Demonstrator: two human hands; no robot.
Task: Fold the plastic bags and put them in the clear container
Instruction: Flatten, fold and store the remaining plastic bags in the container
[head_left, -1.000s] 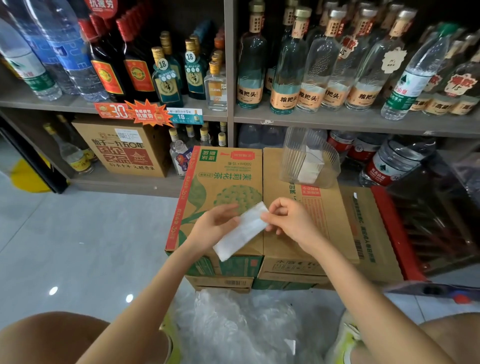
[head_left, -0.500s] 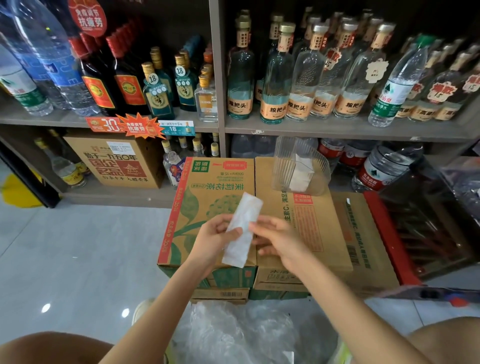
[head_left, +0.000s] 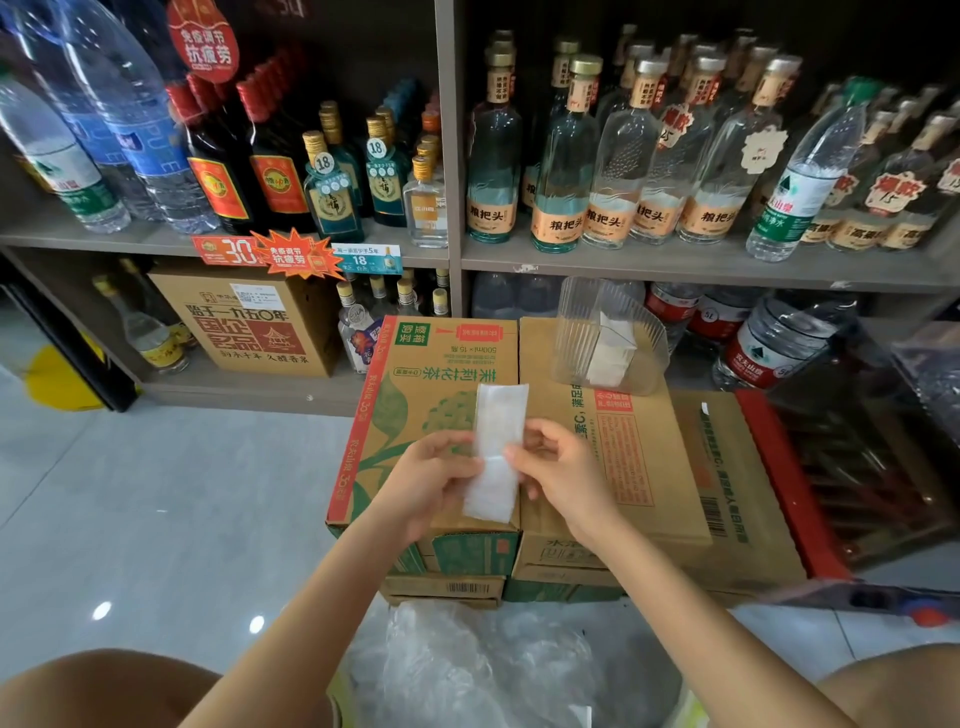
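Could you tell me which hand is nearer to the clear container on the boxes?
Right. The right hand sits just below the clear container, toward the person; the left hand is farther left, over the green box. Both pinch the folded bag.

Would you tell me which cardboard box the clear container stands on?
The middle brown box, just right of the green-printed tea box; the clear container sits at its far end.

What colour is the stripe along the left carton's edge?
Red stripe with white lettering, on the green-printed carton; the head view shows it.
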